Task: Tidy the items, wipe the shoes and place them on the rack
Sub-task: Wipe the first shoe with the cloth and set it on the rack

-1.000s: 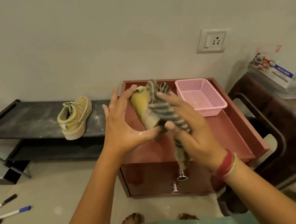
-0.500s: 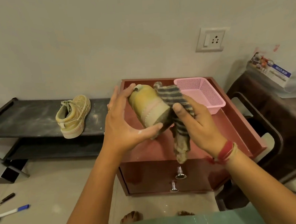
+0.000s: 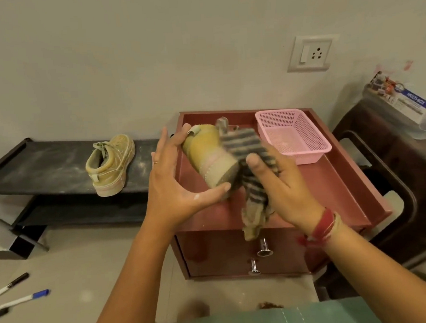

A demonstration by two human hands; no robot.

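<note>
**Mid-wipe on the second shoe**

Has dragged the striped cloth rightward over the last second. Draped it across the near face of the shoe a second ago; bunches it now against the right side, baring the yellow upper and the pale sole band. Has turned the shoe slightly as well.

Clamps the shoe in the left hand, thumb under the near end, fingers spread up the far end by the tab. Pinches the cloth in the right hand, thumb forward, loose tail hanging down. Holds both in the air above the left half of the red surface, not touching it.

Reads as one stroke finished, with more wiping likely; cannot tell how clean the hidden far side is. Calls next for a carry left to the rack, beside the other shoe already sitting on its dusty top shelf.

Elsewhere:
- Leaves a pink basket at the far right of the surface.
- Leaves pens on the floor, near left, probably tidying not yet done.
- Keeps a dark chair close on the right.

Shows nothing between hands and rack to block the carry.
</note>
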